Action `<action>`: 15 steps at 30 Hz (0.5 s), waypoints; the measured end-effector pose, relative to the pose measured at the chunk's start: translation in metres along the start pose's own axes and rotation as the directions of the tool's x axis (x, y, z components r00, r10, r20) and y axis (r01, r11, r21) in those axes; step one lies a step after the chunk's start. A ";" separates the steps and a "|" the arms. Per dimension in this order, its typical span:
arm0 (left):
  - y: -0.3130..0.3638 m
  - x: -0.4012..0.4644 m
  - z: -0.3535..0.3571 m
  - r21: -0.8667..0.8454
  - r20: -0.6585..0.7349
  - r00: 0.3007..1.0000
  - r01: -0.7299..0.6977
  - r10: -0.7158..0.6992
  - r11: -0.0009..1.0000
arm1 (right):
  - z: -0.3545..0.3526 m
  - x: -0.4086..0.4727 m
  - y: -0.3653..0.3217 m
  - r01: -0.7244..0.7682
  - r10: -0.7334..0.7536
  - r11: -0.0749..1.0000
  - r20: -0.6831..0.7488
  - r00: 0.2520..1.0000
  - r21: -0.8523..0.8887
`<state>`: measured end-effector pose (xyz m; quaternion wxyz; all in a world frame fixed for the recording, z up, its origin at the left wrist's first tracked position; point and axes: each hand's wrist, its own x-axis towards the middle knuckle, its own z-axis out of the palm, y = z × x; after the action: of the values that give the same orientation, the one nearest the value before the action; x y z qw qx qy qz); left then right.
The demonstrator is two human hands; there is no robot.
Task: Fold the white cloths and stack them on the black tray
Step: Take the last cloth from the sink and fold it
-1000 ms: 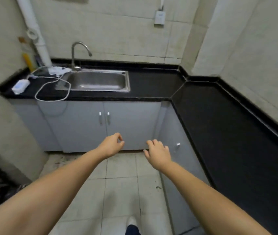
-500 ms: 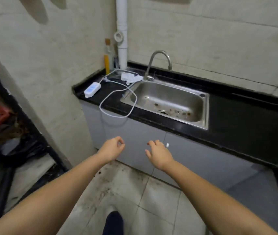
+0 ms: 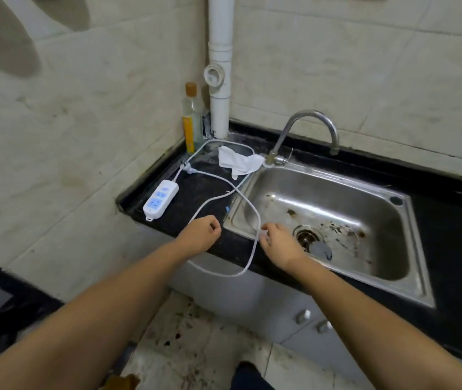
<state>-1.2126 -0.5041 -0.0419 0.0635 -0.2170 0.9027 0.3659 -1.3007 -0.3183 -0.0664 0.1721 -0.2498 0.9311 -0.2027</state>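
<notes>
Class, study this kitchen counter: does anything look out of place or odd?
Yes. A power strip lies on the counter beside the sink, its cord looping over the counter's front edge. A white cloth lies crumpled by the faucet.

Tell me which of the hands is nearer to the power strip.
Left. The left hand is just right of the power strip; the right hand is farther right, over the sink.
</notes>
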 end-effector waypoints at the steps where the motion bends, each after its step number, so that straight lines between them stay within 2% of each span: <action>1: 0.001 0.017 -0.004 0.003 0.013 1.000 -0.005 0.005 1.000 | -0.002 0.019 0.000 -0.004 0.004 1.000 0.006 1.000 0.005; 8: 0.013 0.162 -0.031 0.030 0.032 0.999 -0.009 0.008 1.000 | -0.023 0.175 -0.010 0.021 -0.021 0.998 -0.011 1.000 0.055; 15: 0.022 0.302 -0.039 0.085 0.049 0.999 0.013 -0.017 0.996 | -0.036 0.312 -0.011 -0.057 0.062 0.990 -0.040 0.997 0.128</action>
<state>-1.4917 -0.6214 -0.0819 0.0979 -0.2117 0.9138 0.3324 -1.5655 -0.4836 -0.0985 0.1733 -0.2060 0.9269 -0.2614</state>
